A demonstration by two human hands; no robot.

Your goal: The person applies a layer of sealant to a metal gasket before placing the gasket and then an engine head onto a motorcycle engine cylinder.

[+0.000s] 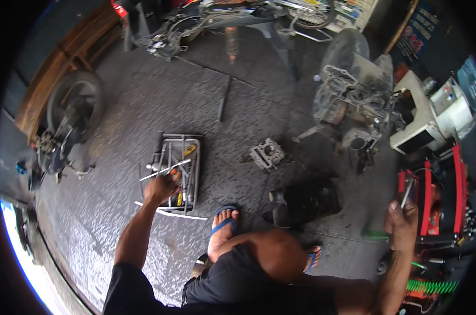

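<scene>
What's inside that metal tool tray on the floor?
The tool tray holds long metal tools and yellow-handled screwdrivers. The left hand reaches in, covering whatever lies beneath it.

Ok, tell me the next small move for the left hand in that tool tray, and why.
Probably close the left hand on one tool and lift it clear. It is down inside the metal tool tray among loose tools, while the right hand already holds a thin metal tool by the red tool chest.

Dim, flat workshop light covers the concrete floor (pixel 143 105). Hard daylight burns out a strip at the near left edge. The fisheye bends everything toward a black rim. The right hand (pixel 402 220) looks slightly motion-blurred; shadows are soft.
</scene>
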